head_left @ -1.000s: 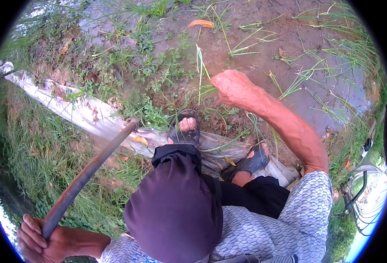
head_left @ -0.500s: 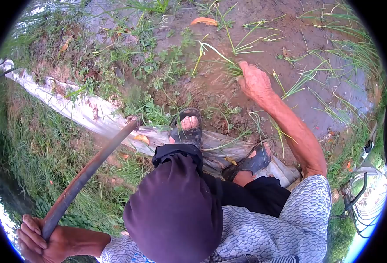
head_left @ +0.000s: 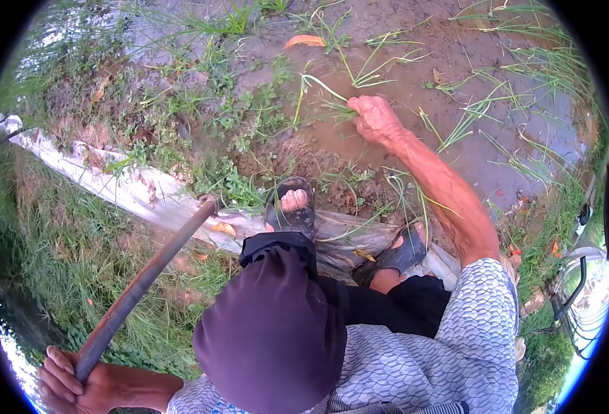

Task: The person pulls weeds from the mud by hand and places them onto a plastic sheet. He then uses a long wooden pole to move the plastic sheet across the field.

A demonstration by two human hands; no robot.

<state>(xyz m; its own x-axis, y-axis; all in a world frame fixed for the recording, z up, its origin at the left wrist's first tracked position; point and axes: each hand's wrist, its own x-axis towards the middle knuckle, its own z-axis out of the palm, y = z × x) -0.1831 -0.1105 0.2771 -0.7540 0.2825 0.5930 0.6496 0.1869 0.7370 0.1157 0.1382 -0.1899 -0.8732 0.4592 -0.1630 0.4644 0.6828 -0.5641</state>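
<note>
Right hand (head_left: 375,119) is clamped on a grass tuft (head_left: 332,109) rooted in wet mud (head_left: 415,76), far right. Left hand (head_left: 76,383) grips a long pole (head_left: 145,276), near left. Risk: sandals (head_left: 292,207) on slick plastic sheet (head_left: 139,190) could slip if the tuft releases suddenly.
</note>
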